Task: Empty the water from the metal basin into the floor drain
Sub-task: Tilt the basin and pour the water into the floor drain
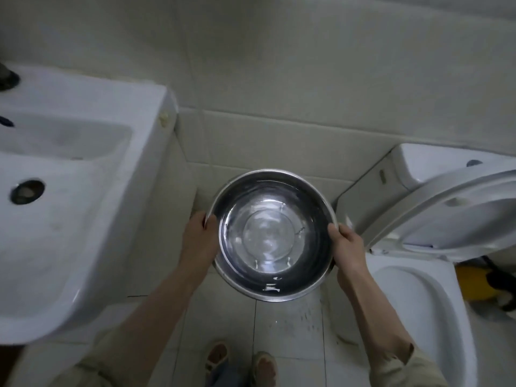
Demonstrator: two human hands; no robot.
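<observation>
A round metal basin (pixel 272 236) with clear water in it hangs level above the tiled floor, between a washbasin and a toilet. My left hand (pixel 199 233) grips its left rim, thumb over the edge. On the opposite rim, my right hand (pixel 347 244) holds on the same way. The floor drain is not visible; the basin hides the floor under it.
A white washbasin (pixel 83 191) fills the left side. On the right stands a white toilet (pixel 413 297) with its lid (pixel 446 213) raised. White floor tiles (pixel 287 331) with wet specks lie below the basin, and my sandalled feet (pixel 240 364) stand there. A yellow object (pixel 472 283) lies beyond the toilet.
</observation>
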